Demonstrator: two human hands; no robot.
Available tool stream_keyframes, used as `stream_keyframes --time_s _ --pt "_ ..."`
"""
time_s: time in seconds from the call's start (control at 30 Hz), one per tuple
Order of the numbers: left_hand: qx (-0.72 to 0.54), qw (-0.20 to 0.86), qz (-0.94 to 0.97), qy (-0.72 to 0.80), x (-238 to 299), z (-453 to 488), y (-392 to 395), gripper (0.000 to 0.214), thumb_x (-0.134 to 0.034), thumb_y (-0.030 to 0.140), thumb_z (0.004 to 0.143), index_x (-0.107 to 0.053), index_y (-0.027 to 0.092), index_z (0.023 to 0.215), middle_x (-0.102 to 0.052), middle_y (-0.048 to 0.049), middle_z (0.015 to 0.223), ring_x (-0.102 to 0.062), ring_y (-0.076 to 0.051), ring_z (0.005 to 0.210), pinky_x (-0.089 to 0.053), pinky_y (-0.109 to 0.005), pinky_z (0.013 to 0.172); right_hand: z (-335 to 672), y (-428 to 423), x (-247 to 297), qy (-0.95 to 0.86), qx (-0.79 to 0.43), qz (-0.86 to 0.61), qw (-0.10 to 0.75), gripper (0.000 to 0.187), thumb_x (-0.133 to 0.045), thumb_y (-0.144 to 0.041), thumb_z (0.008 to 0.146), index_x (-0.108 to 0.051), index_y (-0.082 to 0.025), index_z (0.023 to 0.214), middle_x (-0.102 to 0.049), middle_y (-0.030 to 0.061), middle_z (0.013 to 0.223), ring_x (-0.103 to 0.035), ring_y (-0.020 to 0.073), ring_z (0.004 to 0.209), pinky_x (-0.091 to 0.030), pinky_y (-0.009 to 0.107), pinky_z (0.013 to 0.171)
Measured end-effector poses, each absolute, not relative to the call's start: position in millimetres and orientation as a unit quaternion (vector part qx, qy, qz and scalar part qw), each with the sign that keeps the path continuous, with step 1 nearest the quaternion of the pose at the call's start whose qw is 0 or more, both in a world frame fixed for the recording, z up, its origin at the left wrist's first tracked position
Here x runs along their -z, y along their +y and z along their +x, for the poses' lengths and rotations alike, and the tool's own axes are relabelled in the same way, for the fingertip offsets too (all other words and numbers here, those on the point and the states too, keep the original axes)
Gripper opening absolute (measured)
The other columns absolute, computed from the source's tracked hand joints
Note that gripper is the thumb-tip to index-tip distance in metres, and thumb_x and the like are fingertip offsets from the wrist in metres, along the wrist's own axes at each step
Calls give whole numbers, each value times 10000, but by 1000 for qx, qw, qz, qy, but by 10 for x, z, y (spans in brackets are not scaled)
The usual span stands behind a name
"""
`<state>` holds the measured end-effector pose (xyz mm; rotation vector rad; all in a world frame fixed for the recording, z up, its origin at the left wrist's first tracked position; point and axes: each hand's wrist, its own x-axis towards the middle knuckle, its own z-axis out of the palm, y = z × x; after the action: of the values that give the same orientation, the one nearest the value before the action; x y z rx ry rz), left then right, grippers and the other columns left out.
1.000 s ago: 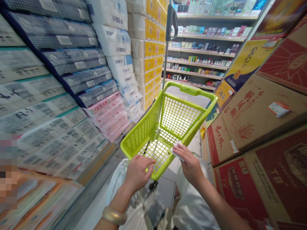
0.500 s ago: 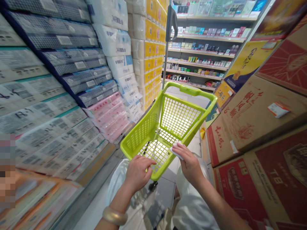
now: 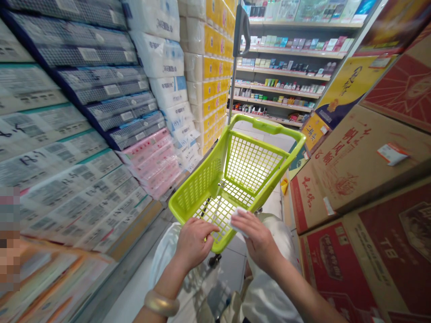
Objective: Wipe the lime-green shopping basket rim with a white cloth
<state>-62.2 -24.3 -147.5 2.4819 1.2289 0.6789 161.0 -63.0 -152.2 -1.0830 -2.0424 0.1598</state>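
Note:
A lime-green plastic mesh shopping basket (image 3: 202, 188) sits on a trolley in front of me, its bottom grid lit from below. My left hand (image 3: 194, 242) grips the basket's near rim, fingers curled over it. My right hand (image 3: 257, 237) hangs over the near right corner of the basket, pinching a folded white tissue (image 3: 237, 223) between thumb and fingers. The tissue lies just above the mesh floor. A pale bangle (image 3: 161, 303) circles my left wrist. The basket holds nothing that I can see.
Stacked packs of toilet paper (image 3: 84, 134) wall the aisle on the left, and printed cardboard cartons (image 3: 353, 170) line the right. A thin metal trolley pole (image 3: 232, 76) with a black grip rises behind the basket. Shelves of small packaged goods (image 3: 283, 67) stand at the far end, beyond a tiled floor (image 3: 235, 255).
My right hand has moved left and slightly nearer with the tissue, now further over the basket. My left hand stays on the rim.

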Motion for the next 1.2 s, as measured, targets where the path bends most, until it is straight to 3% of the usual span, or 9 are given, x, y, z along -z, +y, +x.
stream_keyframes --time_s 0.13,0.37,0.57,0.8,1.0,1.2 --pt "-238 139 864 421 1483 -621 -236 330 -466 112 750 -738 241 886 -775 3 854 -672 -188 790 -437 -349 797 1484 -772 1519 -875 -99 -330 339 421 -415 -69 943 -606 -243 1276 -691 41 1248 -531 152 1308 -442 382 1113" --pt "-236 145 862 424 1468 -622 -239 316 -471 120 737 -735 247 854 -772 10 845 -667 -183 784 -438 -346 788 1732 -549 1489 -787 -53 -453 417 450 -430 -53 911 -621 -252 1267 -694 72 1234 -563 211 1280 -477 470 1077" --pt "-242 133 865 419 1464 -620 -239 323 -463 115 741 -734 244 861 -772 10 832 -668 -182 771 -435 -350 782 1533 -718 1535 -871 -93 -339 344 418 -418 -84 944 -624 -270 1257 -688 38 1253 -538 167 1303 -460 404 1094" --pt "-238 140 864 422 1476 -625 -236 319 -466 110 727 -728 249 846 -773 17 836 -671 -181 779 -430 -349 778 1742 -550 1491 -786 -50 -452 418 442 -414 -70 934 -611 -260 1281 -692 65 1239 -560 206 1283 -471 472 1086" --pt "-241 131 866 418 1471 -619 -235 320 -467 105 736 -729 242 855 -769 13 829 -669 -183 764 -439 -356 780 1521 -732 1513 -879 -93 -332 330 418 -417 -75 948 -603 -254 1277 -687 40 1256 -528 156 1311 -440 395 1114" --pt "-234 139 866 419 1465 -626 -238 320 -466 114 727 -731 247 848 -773 8 842 -667 -179 777 -451 -340 777 1702 -552 1465 -799 -52 -442 404 463 -411 -47 925 -603 -263 1286 -696 64 1233 -557 207 1286 -484 473 1069"
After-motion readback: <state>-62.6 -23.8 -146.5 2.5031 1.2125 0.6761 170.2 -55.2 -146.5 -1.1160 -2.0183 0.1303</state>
